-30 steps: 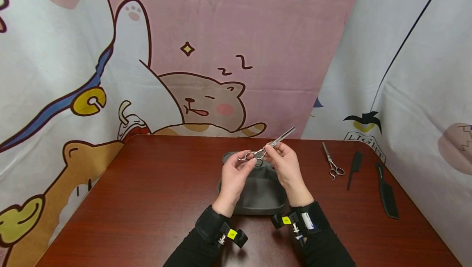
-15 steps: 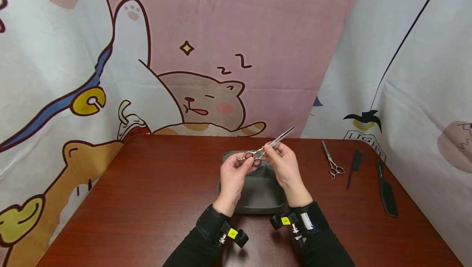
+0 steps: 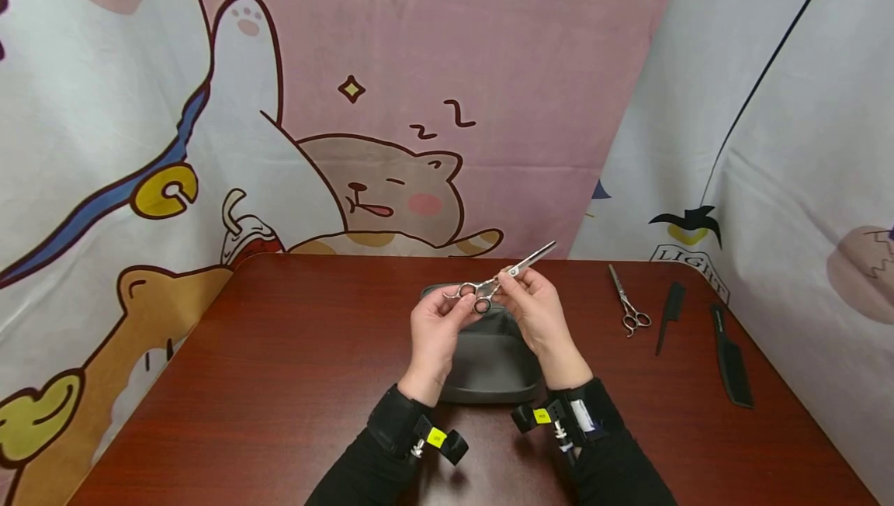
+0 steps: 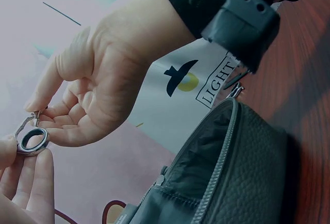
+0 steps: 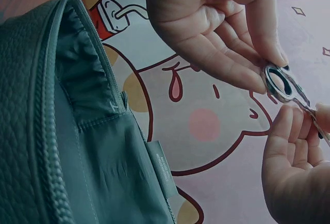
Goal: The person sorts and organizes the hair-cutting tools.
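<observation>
Left hand pinches the silver scissors by the handles, right hand nearer the blades, above the open grey case. Right of the case, on the surface, lie second scissors, a small comb and a larger comb.

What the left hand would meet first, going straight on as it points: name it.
Beyond the scissors it grips, the left hand would probably meet the right hand, which pinches them nearer the blades; depth is hard to judge.
</observation>
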`<move>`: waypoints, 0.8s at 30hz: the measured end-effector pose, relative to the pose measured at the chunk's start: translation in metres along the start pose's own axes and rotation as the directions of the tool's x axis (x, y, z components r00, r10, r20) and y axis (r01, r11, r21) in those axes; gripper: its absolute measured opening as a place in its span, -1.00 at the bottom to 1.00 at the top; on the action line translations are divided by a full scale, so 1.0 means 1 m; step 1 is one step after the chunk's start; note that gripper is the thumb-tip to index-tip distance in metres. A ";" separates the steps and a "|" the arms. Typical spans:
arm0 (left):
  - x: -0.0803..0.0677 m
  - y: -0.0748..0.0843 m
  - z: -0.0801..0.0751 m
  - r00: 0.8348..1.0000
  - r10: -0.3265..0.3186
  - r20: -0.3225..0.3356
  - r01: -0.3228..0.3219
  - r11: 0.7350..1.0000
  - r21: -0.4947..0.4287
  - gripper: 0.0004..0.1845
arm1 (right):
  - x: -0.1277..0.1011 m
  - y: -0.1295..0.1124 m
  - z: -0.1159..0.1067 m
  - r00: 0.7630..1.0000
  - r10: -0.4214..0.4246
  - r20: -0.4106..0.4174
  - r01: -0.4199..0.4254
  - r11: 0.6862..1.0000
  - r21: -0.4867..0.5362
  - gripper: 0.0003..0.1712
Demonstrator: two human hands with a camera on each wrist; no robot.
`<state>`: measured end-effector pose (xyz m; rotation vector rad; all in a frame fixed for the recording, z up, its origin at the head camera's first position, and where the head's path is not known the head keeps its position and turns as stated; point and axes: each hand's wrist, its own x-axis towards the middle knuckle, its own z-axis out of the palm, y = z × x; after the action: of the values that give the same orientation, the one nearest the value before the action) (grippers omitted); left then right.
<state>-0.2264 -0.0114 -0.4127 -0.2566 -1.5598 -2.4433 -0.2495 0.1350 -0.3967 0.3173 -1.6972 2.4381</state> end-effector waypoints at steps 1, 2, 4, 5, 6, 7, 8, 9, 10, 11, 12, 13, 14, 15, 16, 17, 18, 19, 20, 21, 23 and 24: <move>0.001 0.000 0.000 1.000 0.001 0.002 -0.001 1.000 -0.006 -0.79 | 0.000 -0.001 0.000 1.000 0.007 0.004 -0.007 1.000 -0.001 -0.93; 0.001 0.001 -0.001 1.000 0.004 0.002 -0.004 1.000 -0.009 -0.79 | 0.001 -0.001 0.000 1.000 0.014 0.015 -0.014 1.000 -0.004 -0.94; 0.001 0.002 -0.002 1.000 0.005 -0.004 -0.005 1.000 -0.007 -0.79 | 0.001 -0.003 -0.001 0.999 0.026 0.048 -0.025 0.999 -0.020 -0.89; 0.002 0.003 -0.003 1.000 0.005 -0.009 -0.005 1.000 -0.007 -0.79 | 0.002 -0.004 -0.002 0.997 0.030 0.067 -0.028 0.999 -0.032 -0.85; 0.002 0.004 -0.004 1.000 0.006 -0.014 -0.006 1.000 -0.005 -0.79 | 0.002 -0.005 -0.004 0.996 0.033 0.088 -0.029 0.998 -0.050 -0.82; 0.002 0.004 -0.005 1.000 0.005 -0.019 -0.005 1.000 -0.005 -0.80 | 0.003 -0.006 -0.006 0.993 0.034 0.111 -0.027 0.998 -0.063 -0.79; 0.003 0.005 -0.006 1.000 0.005 -0.023 -0.005 1.000 -0.005 -0.80 | 0.003 -0.007 -0.008 0.990 0.033 0.136 -0.022 0.996 -0.083 -0.75; 0.003 0.006 -0.007 1.000 0.005 -0.026 -0.005 1.000 -0.006 -0.80 | 0.004 -0.008 -0.011 0.987 0.031 0.159 -0.015 0.995 -0.101 -0.72; 0.003 0.007 -0.008 1.000 0.005 -0.028 -0.005 1.000 -0.007 -0.81 | 0.004 -0.009 -0.014 0.983 0.029 0.179 -0.008 0.993 -0.115 -0.71; 0.004 0.007 -0.009 1.000 0.006 -0.028 -0.006 1.000 -0.009 -0.81 | 0.005 -0.009 -0.017 0.979 0.025 0.200 0.002 0.991 -0.132 -0.68; 0.004 0.008 -0.010 1.000 0.007 -0.026 -0.007 1.000 -0.009 -0.81 | 0.005 -0.010 -0.020 0.974 0.020 0.224 0.014 0.989 -0.147 -0.65; 0.005 0.008 -0.011 1.000 0.009 -0.024 -0.009 1.000 -0.010 -0.81 | 0.005 -0.011 -0.023 0.970 0.019 0.242 0.019 0.988 -0.155 -0.63; 0.005 0.009 -0.013 1.000 0.011 -0.021 -0.011 1.000 -0.012 -0.81 | 0.006 -0.012 -0.026 0.967 0.017 0.256 0.026 0.986 -0.166 -0.60; 0.005 0.009 -0.014 1.000 0.013 -0.017 -0.013 1.000 -0.011 -0.81 | 0.006 -0.012 -0.029 0.963 0.014 0.270 0.033 0.984 -0.172 -0.57; 0.005 0.010 -0.015 1.000 0.015 -0.015 -0.015 1.000 -0.011 -0.81 | 0.006 -0.012 -0.032 0.960 0.015 0.281 0.037 0.983 -0.180 -0.53; 0.005 0.010 -0.016 1.000 0.016 -0.014 -0.017 1.000 -0.012 -0.81 | 0.006 -0.013 -0.034 0.957 0.015 0.291 0.042 0.981 -0.190 -0.50; 0.005 0.010 -0.018 1.000 0.018 -0.013 -0.018 1.000 -0.006 -0.80 | 0.006 -0.013 -0.037 0.954 0.017 0.298 0.044 0.979 -0.197 -0.46; 0.005 0.011 -0.019 1.000 0.017 -0.013 -0.017 1.000 -0.002 -0.80 | 0.006 -0.013 -0.039 0.953 0.019 0.303 0.045 0.978 -0.206 -0.44; 0.005 0.012 -0.021 1.000 0.016 -0.014 -0.016 1.000 -0.001 -0.80 | 0.007 -0.014 -0.042 0.952 0.020 0.306 0.049 0.975 -0.216 -0.42; 0.005 0.012 -0.022 1.000 0.014 -0.015 -0.014 1.000 0.002 -0.80 | 0.007 -0.014 -0.044 0.951 0.023 0.307 0.049 0.973 -0.226 -0.40; 0.005 0.013 -0.024 1.000 0.010 -0.017 -0.010 1.000 0.006 -0.81 | 0.007 -0.015 -0.048 0.953 0.035 0.300 0.043 0.968 -0.247 -0.39; 0.005 0.014 -0.026 1.000 0.009 -0.017 -0.009 1.000 0.008 -0.81 | 0.008 -0.015 -0.050 0.955 0.040 0.293 0.039 0.965 -0.259 -0.38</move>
<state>-0.2273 -0.0408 -0.4100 -0.2399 -1.5570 -2.4260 -0.2575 0.1874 -0.3979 0.6742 -2.1124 2.2134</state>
